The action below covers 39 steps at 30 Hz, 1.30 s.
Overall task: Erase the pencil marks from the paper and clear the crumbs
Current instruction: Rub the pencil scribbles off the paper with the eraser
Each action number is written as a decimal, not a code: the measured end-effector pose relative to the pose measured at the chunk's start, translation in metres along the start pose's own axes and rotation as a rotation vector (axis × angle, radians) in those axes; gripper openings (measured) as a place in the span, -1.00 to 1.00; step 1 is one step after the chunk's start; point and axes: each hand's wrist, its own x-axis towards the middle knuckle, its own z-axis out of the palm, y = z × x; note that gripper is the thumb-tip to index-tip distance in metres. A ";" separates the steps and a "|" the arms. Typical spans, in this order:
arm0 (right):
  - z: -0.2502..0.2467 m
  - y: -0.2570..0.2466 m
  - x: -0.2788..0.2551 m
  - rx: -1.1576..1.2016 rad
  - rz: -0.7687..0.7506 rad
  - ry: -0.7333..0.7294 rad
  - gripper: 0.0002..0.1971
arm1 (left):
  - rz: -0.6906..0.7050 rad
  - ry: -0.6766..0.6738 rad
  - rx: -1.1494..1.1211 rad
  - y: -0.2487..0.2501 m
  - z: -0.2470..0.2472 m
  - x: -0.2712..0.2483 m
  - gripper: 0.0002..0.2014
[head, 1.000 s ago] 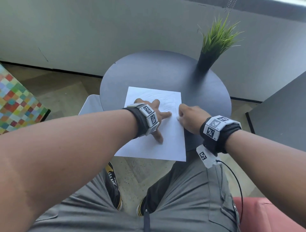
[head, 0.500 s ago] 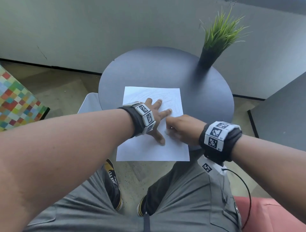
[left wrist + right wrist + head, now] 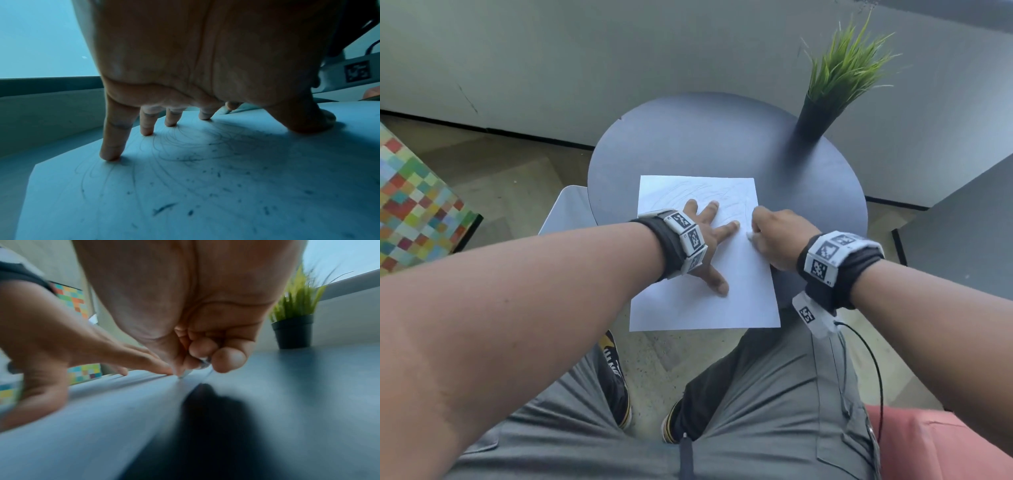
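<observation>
A white sheet of paper [image 3: 743, 294] lies on the round dark table [image 3: 722, 137], its near end hanging over the table's edge. Faint pencil scribbles [image 3: 702, 193] cover its far half, and dark eraser crumbs [image 3: 216, 186] are strewn over the paper [image 3: 185, 203]. My left hand [image 3: 709, 233] presses the sheet flat with its fingers [image 3: 112, 146] spread. My right hand [image 3: 774, 236] is at the sheet's right edge with its fingers curled around a small whitish eraser [image 3: 202, 363], whose tip touches the paper beside the left index finger.
A black pot of green grass [image 3: 835, 78] stands at the table's far right; the same pot [image 3: 293, 331] shows in the right wrist view. A white chair [image 3: 566, 212] is left of the table and a dark tabletop [image 3: 969, 219] to the right. My knees are below the table.
My right hand has rubbed back and forth: it slid left and nearer on the sheet, then returned to the right edge farther up. The left hand stayed pressed on the paper.
</observation>
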 end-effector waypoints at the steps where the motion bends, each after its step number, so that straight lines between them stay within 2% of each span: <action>1: 0.002 -0.008 -0.005 -0.022 -0.051 -0.013 -0.81 | 0.002 0.003 -0.001 0.000 0.000 0.000 0.27; 4: 0.010 -0.031 -0.027 -0.012 -0.312 -0.165 -0.79 | 0.005 0.006 -0.003 -0.001 0.000 -0.001 0.28; 5: 0.008 -0.029 -0.026 0.006 -0.321 -0.175 -0.81 | 0.004 0.002 -0.003 0.000 0.000 -0.001 0.28; 6: 0.003 -0.024 -0.020 0.022 -0.268 -0.143 -0.81 | 0.005 0.000 -0.003 0.000 0.000 -0.001 0.28; 9: -0.005 -0.004 0.002 0.035 0.046 -0.027 -0.78 | -0.002 0.001 0.004 0.000 0.000 -0.001 0.28; 10: -0.003 -0.005 0.003 0.013 0.054 -0.012 -0.79 | -0.003 0.002 0.002 -0.001 0.001 -0.001 0.28; 12: 0.006 -0.021 -0.003 -0.007 -0.095 -0.036 -0.85 | 0.006 0.008 -0.011 -0.002 0.001 -0.001 0.29; 14: 0.014 -0.032 -0.013 0.009 -0.273 -0.123 -0.85 | 0.014 0.004 -0.025 -0.003 0.002 -0.001 0.28; 15: 0.012 -0.031 -0.013 0.026 -0.288 -0.141 -0.84 | 0.014 -0.002 -0.026 -0.003 0.001 -0.001 0.27; 20: -0.002 0.002 0.012 0.093 -0.003 -0.069 -0.81 | 0.031 0.004 -0.020 -0.010 0.007 -0.004 0.30; 23: -0.003 -0.001 0.014 0.094 0.061 -0.070 -0.79 | 0.042 0.019 -0.019 -0.016 0.010 -0.004 0.32; 26: 0.001 -0.015 0.003 0.041 -0.050 -0.049 -0.81 | 0.040 -0.009 -0.040 -0.016 0.009 -0.003 0.33; 28: 0.005 -0.027 -0.006 0.006 -0.235 -0.149 -0.82 | 0.048 -0.015 -0.040 -0.016 0.008 -0.004 0.34; 30: 0.003 -0.026 -0.008 -0.009 -0.298 -0.206 -0.86 | 0.050 -0.017 -0.028 -0.015 0.007 -0.004 0.34; 31: 0.001 -0.018 -0.001 0.003 -0.243 -0.175 -0.86 | 0.047 -0.022 -0.020 -0.015 0.007 -0.003 0.34; 34: -0.008 0.008 0.021 0.064 0.072 -0.025 -0.83 | 0.033 -0.034 -0.007 -0.015 0.006 -0.002 0.36; 35: -0.008 0.010 0.023 0.058 0.104 -0.005 -0.82 | 0.031 -0.037 -0.008 -0.015 0.006 -0.003 0.37; 37: -0.003 -0.001 0.016 0.022 -0.002 -0.028 -0.82 | 0.038 -0.035 -0.008 -0.017 0.006 -0.004 0.38; 39: 0.004 -0.020 0.001 0.026 -0.227 -0.121 -0.85 | 0.048 -0.029 -0.006 -0.017 0.007 -0.006 0.38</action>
